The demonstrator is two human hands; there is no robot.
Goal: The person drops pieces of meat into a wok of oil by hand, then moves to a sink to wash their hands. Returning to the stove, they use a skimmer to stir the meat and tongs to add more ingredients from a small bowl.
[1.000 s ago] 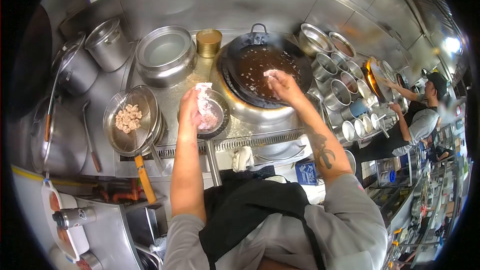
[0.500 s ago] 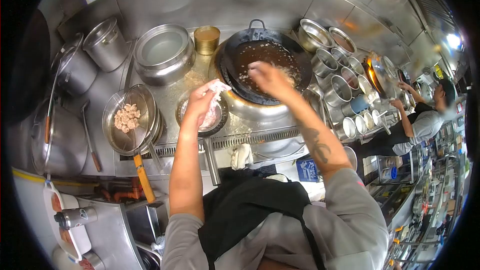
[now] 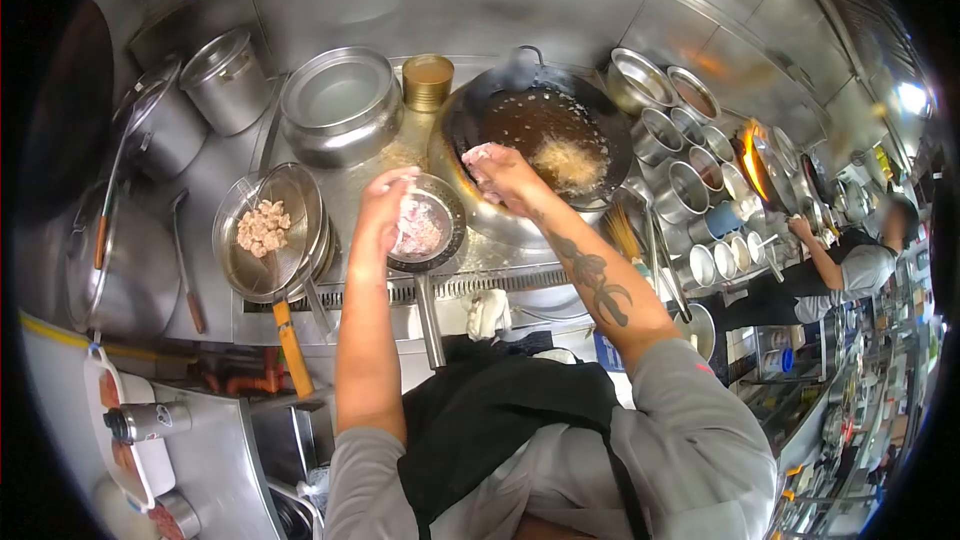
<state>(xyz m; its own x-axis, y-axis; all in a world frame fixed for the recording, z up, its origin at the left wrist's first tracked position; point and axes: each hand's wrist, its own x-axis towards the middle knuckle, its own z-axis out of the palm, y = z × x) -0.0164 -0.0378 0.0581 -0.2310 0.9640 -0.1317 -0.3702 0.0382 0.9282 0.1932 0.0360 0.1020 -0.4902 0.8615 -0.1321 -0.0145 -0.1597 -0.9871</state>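
My left hand [image 3: 380, 205] hovers at the left rim of a small long-handled strainer pan [image 3: 452, 252]. Its fingers are loosely curved and apart, their tips whitish, with nothing visible between them. Pale, coated raw meat [image 3: 422, 228] lies in that pan. To the right, my right hand [image 3: 503, 180] is closed over the wok's left rim, with what looks like a pinkish-white coated piece of meat [image 3: 481, 153] at its fingers. The large black wok [image 3: 490, 88] contains dark oil [image 3: 535, 120] with pale floating bits. Foam [image 3: 568, 164] bubbles at its right side.
On the left, a wire skimmer [image 3: 290, 350] with cooked pieces [image 3: 263, 229] rests over stacked strainers. Behind stand a wide metal pot [image 3: 340, 135] and a tin can [image 3: 428, 86]. Metal containers [image 3: 687, 180] crowd the right. Farther right, a co-worker [image 3: 850, 265] stands near a flaming pan [image 3: 765, 175].
My right hand has drawn back from over the oil to the wok's left rim. The coated piece that was in my left hand no longer shows there. Foam bubbles more visibly in the oil.
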